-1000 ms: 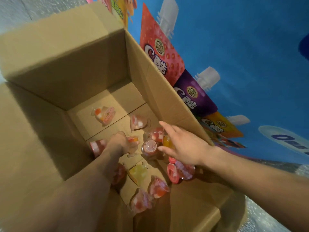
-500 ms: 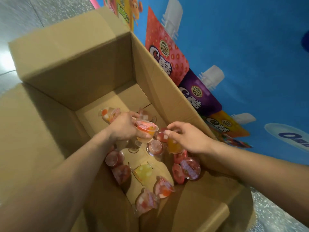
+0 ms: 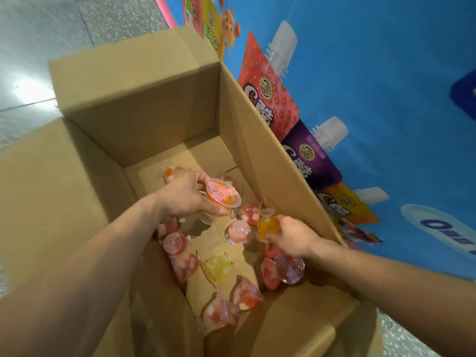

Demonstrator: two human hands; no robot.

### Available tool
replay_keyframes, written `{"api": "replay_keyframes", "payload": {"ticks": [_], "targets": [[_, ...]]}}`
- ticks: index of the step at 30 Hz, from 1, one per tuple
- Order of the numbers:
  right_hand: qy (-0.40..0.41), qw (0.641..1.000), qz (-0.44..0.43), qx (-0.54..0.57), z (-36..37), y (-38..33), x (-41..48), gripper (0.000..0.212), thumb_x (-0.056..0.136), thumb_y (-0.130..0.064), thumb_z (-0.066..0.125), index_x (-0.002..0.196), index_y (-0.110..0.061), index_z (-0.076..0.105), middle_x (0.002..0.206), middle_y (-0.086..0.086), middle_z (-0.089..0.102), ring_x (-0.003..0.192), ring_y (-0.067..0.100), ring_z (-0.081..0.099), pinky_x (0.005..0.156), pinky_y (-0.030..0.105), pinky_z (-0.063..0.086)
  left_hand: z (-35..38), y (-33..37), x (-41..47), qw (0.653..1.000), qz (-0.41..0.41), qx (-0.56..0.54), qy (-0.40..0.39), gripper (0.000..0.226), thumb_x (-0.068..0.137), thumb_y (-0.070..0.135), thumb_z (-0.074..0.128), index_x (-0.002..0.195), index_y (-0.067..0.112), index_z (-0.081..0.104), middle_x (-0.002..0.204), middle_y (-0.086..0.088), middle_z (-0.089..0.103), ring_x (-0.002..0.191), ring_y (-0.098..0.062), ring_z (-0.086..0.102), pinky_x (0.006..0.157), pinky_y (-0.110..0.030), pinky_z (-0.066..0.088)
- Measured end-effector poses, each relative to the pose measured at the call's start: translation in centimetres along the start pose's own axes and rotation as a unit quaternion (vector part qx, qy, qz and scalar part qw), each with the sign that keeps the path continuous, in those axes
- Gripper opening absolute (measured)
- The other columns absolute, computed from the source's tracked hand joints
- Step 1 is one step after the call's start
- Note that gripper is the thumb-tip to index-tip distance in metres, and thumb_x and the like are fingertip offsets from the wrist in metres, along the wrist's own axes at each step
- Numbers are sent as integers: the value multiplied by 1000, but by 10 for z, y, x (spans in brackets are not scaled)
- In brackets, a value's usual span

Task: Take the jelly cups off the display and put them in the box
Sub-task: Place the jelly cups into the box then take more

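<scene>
Inside brown cardboard box point(image 3: 159, 130): left hand point(image 3: 185, 195) grips pink-lidded plastic jelly cup point(image 3: 223, 198), right hand point(image 3: 292, 238) grips clear orange jelly cup point(image 3: 268, 226). Placing step, likely; next, release both low.

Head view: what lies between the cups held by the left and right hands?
In the head view, a pink jelly cup with white cubes lies between the lidded cup and the orange cup.

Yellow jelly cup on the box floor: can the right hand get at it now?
Probably not yet: nothing covers the yellow jelly cup, but the right hand holds an orange jelly cup.
</scene>
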State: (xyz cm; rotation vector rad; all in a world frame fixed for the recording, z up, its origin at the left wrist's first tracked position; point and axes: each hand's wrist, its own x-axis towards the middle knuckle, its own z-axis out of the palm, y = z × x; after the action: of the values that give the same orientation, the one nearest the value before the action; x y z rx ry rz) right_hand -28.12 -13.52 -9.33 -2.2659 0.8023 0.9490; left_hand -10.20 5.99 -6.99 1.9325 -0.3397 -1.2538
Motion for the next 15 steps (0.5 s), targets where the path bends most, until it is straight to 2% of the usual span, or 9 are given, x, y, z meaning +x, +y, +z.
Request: {"api": "replay_keyframes", "payload": {"ticks": [3, 5, 7, 11, 15], "targets": [[17, 1000, 18, -19, 8, 2, 11, 22, 98, -27, 61, 112, -11, 66, 109, 9, 73, 104, 27, 69, 83, 30, 51, -1, 2, -1, 999, -9, -41, -21, 62, 62, -2, 90, 111, 1, 52, 100, -11, 76, 89, -22, 75, 76, -46, 63], [19, 999, 24, -23, 12, 2, 16, 19, 97, -25, 61, 110, -12, 66, 109, 8, 73, 105, 26, 69, 79, 25, 48, -4, 3, 0, 999, -1, -40, -33, 68, 57, 5, 92, 113, 1, 53, 99, -10, 77, 90, -23, 75, 78, -49, 62], [25, 999, 35, -16, 14, 1, 20, 21, 97, -25, 61, 112, -11, 65, 112, 9, 73, 108, 27, 68, 81, 25, 47, -6, 2, 1, 999, 10, -27, -35, 72, 53, 12, 93, 112, 3, 54, 99, -7, 77, 92, -21, 75, 82, -49, 61], [38, 998, 49, 1, 22, 0, 30, 27, 95, -31, 64, 112, -10, 66, 114, 10, 72, 110, 29, 67, 90, 31, 51, -6, 1, 2, 999, 25, -5, -36, 62, 61, 7, 91, 112, 4, 57, 99, -3, 77, 91, -15, 75, 83, -43, 62], [63, 995, 76, -4, 24, -4, 37, 35, 95, -27, 65, 124, -7, 59, 123, 14, 67, 115, 31, 65, 95, 33, 51, -7, 2, 2, 999, 36, 9, -33, 62, 59, 13, 92, 111, 6, 58, 98, -1, 77, 92, -12, 74, 85, -35, 61]]}}
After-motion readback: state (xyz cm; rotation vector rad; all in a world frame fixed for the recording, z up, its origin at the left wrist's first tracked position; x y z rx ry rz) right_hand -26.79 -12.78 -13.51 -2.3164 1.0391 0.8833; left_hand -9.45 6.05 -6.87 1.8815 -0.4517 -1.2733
